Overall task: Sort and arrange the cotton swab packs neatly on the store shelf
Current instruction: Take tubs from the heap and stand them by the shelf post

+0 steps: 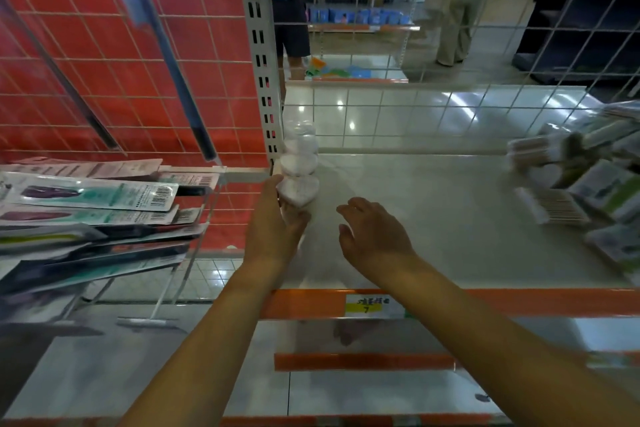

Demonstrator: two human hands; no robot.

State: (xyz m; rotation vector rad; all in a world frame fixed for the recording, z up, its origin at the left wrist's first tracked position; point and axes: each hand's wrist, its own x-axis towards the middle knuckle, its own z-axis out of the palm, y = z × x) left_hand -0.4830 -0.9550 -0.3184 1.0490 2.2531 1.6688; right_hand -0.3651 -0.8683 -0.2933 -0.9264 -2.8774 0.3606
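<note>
A row of white heart-shaped cotton swab packs (298, 163) runs front to back along the left edge of the pale shelf (450, 218). My left hand (275, 222) is wrapped around the nearest heart-shaped pack (300, 190), with the thumb on its left side. My right hand (375, 234) hovers just to the right of it, fingers spread and empty, palm down over the shelf. At the right end of the shelf lies a loose heap of swab packs (554, 206) in clear and green-white wrappers, blurred.
A wire basket at left holds flat toothbrush packs (90, 198) against a red grid panel. A perforated white upright (261, 55) stands at the shelf's left rear corner. An orange shelf edge with a price label (369, 305) runs in front. Two people stand in the aisle behind.
</note>
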